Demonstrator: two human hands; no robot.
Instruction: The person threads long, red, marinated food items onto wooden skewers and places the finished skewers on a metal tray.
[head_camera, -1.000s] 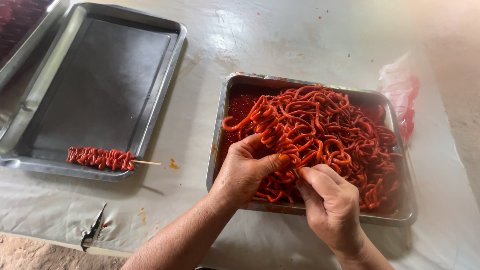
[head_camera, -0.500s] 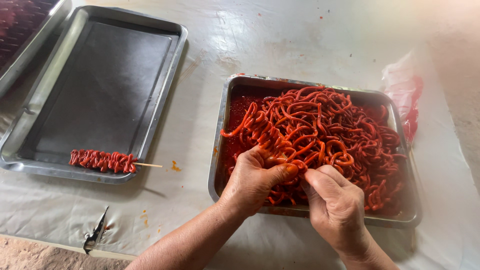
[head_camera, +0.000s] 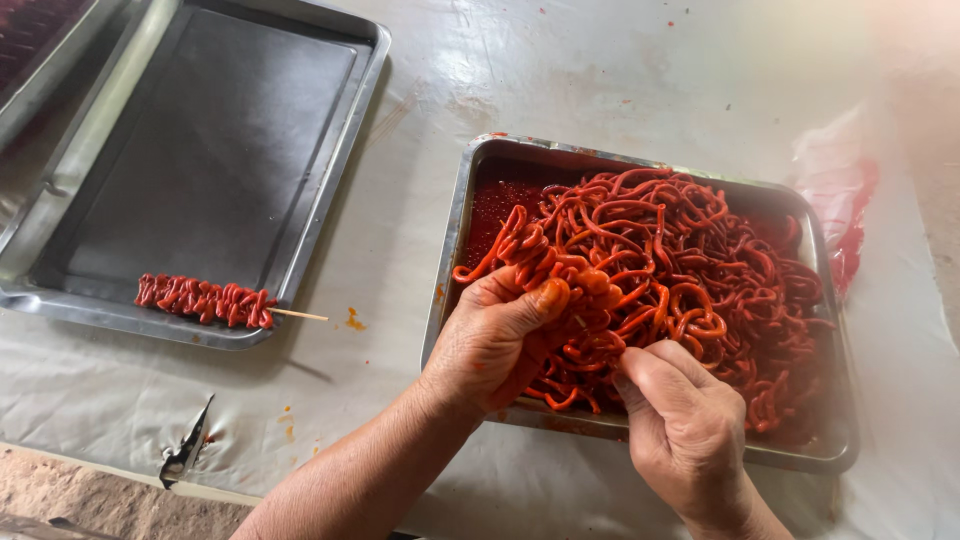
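Red strips (head_camera: 690, 260) of marinated meat (long, curly, wet with orange-red sauce) fill a metal tray (head_camera: 462, 215) that sits on the white plastic sheet (head_camera: 620, 80) covering the table, right of centre. Left hand (head_camera: 495, 340) is curled over the near-left part of the pile, thumb across the top, fingers clamped round a bunch of the strips, with a few strands sticking up and out past the knuckles. Right hand (head_camera: 685, 420) is just beside it, over the tray's near rim, fingertips pinched on strands at the pile's near edge; whether a stick is in that pinch cannot be told, the fingers hide it. The two hands are close but not touching. Red sauce pools in the bare far-left corner of the tray. To the left, well apart, lies a bigger metal tray (head_camera: 330, 170), dark inside, with one finished skewer (head_camera: 205, 300) at its near edge: meat threaded tight along it, bare wooden tip poking out over the rim toward the right. A third tray's corner (head_camera: 40, 60) shows at top left. A clear plastic bag (head_camera: 835, 190) smeared red lies just past the meat tray's far-right side. Orange sauce spots (head_camera: 352, 321) dot the sheet near the skewer tip, and a torn flap (head_camera: 188, 447) in the sheet shows at the near-left edge.
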